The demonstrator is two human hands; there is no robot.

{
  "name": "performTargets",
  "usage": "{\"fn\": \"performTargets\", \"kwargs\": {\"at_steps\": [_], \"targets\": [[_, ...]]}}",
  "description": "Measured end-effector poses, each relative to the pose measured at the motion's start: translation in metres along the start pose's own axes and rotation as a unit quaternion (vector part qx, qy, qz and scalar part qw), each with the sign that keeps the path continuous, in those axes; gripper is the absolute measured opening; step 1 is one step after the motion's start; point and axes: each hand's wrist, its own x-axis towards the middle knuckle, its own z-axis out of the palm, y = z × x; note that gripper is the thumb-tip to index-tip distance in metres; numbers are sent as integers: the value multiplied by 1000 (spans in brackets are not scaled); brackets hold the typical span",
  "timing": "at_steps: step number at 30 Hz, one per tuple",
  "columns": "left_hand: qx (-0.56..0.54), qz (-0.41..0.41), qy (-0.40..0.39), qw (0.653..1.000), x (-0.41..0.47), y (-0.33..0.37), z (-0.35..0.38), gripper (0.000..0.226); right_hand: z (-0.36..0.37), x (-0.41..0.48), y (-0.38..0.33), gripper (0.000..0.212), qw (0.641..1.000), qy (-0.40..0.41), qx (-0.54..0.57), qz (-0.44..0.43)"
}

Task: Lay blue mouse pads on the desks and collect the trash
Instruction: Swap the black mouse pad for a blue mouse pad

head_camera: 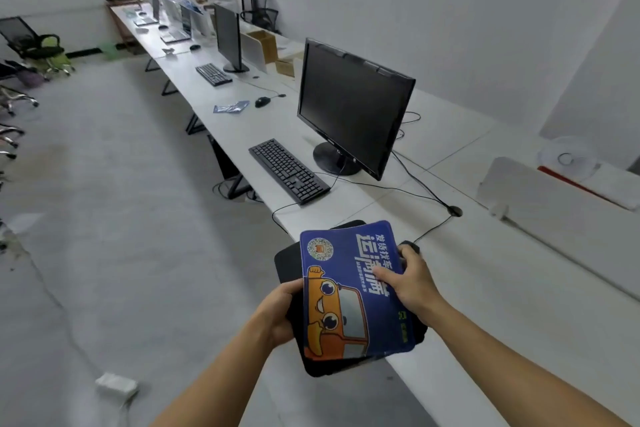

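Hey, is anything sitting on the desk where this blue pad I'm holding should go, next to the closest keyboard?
Partly. The blue mouse pad is held by both the left hand and the right hand. A black mouse lies on the white desk just beyond the right hand, its cable trailing across that spot. Otherwise the surface near the keyboard looks bare.

An office: long white desks (242,121) with monitors (353,104), keyboards (289,170), chairs (38,42).

Blue mouse pad (349,291) with orange cartoon car tops a stack of black-backed pads (289,262).
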Motion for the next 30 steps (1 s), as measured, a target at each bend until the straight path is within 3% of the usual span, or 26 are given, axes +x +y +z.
{"fn": "performTargets", "kwargs": {"at_steps": [7, 12, 22, 27, 30], "targets": [[64, -15, 35, 997, 55, 37, -22, 21, 35, 53, 15, 22, 995, 15, 52, 87], [94, 5, 74, 993, 107, 74, -19, 27, 46, 117, 23, 13, 987, 77, 52, 129], [141, 26, 198, 970, 217, 193, -38, 26, 91, 276, 15, 27, 970, 134, 68, 192], [185, 38, 235, 953, 243, 232, -63, 23, 103, 324, 37, 14, 933, 203, 96, 281], [212, 33, 229, 949, 266, 258, -85, 25, 109, 360, 101, 17, 899, 246, 113, 345]]}}
